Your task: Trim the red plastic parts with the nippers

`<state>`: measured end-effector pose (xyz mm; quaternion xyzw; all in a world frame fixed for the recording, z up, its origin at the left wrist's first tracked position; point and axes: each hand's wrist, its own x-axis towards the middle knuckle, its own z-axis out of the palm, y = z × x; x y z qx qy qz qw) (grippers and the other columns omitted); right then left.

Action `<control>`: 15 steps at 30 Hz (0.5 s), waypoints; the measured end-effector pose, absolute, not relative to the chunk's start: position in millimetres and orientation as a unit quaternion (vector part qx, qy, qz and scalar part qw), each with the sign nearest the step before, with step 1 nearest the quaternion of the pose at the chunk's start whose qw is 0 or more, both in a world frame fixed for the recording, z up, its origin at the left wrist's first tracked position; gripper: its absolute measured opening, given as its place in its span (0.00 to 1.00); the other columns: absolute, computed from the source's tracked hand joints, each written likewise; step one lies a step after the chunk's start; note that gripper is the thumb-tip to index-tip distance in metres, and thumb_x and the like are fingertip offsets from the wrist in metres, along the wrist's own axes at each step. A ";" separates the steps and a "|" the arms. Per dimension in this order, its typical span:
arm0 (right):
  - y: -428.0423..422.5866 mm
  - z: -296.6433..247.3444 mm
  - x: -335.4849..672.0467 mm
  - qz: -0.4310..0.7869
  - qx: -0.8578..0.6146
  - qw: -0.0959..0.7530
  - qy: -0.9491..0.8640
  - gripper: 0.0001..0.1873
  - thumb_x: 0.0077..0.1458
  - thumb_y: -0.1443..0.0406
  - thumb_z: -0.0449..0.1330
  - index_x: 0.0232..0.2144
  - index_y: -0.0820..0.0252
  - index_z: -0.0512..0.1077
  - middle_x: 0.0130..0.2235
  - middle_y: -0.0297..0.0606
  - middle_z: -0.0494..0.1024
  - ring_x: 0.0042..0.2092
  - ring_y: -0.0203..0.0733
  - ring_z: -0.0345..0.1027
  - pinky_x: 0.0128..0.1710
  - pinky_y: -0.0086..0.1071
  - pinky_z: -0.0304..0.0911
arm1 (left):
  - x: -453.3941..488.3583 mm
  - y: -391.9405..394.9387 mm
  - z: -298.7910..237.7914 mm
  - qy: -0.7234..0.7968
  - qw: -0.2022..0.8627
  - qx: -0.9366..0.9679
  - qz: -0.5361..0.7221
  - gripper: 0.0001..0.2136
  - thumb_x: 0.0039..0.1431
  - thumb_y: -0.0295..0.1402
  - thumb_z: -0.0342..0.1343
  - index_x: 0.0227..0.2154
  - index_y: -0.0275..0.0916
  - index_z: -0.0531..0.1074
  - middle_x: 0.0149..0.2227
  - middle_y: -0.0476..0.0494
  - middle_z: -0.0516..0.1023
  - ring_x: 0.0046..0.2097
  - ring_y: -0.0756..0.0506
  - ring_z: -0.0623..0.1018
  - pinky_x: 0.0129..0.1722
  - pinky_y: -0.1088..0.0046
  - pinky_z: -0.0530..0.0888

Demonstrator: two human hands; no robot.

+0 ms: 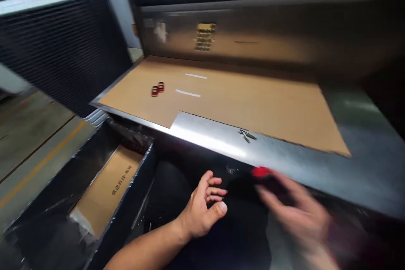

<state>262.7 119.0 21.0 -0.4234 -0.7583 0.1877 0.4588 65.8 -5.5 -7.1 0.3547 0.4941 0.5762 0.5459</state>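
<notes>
Left hand (201,206) spread, empty, below steel bench (363,164); right hand (294,209) blurred, grip unclear, beside dark red-tipped object (261,172), perhaps tool; cardboard sheet (240,105) laid as bench cover, 2 small red objects (157,89) on it

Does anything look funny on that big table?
Yes: the cardboard sheet has a step-shaped piece missing from its front edge, so the steel tabletop shows there and the sheet's edge looks uneven.
</notes>
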 end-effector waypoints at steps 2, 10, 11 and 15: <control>85.6 4.0 228.0 0.198 -0.296 0.410 -0.840 0.24 0.58 0.64 0.64 0.57 0.51 0.71 0.49 0.43 0.80 0.47 0.51 0.77 0.45 0.44 0.76 | 75.7 2.7 -2.3 0.453 0.591 0.254 0.617 0.39 0.54 0.47 0.66 0.64 0.41 0.57 0.62 0.32 0.68 0.58 0.38 0.74 0.59 0.62 0.70; 33.6 -4.6 207.4 0.344 -0.321 0.370 -0.801 0.44 0.49 0.65 0.66 0.66 0.58 0.57 0.59 0.49 0.72 0.64 0.57 0.61 0.61 0.55 0.65 | 60.2 -3.3 -1.4 0.467 0.693 0.023 0.549 0.20 0.54 0.39 0.66 0.47 0.37 0.71 0.34 0.46 0.80 0.31 0.46 0.81 0.40 0.64 0.79; 32.8 -5.0 211.8 0.379 -0.324 0.358 -0.790 0.46 0.48 0.64 0.67 0.67 0.58 0.55 0.62 0.49 0.70 0.66 0.57 0.59 0.62 0.56 0.63 | 57.2 -7.0 -1.7 0.448 0.714 0.026 0.537 0.20 0.54 0.39 0.66 0.48 0.37 0.70 0.33 0.45 0.80 0.30 0.45 0.82 0.38 0.63 0.79; 34.6 -11.0 218.1 0.508 -0.287 0.303 -0.754 0.50 0.44 0.59 0.74 0.66 0.55 0.58 0.63 0.49 0.68 0.67 0.57 0.57 0.64 0.54 0.59 | 52.2 -18.2 -1.3 0.410 0.751 0.048 0.515 0.18 0.54 0.37 0.62 0.46 0.35 0.71 0.32 0.43 0.81 0.30 0.42 0.83 0.37 0.63 0.79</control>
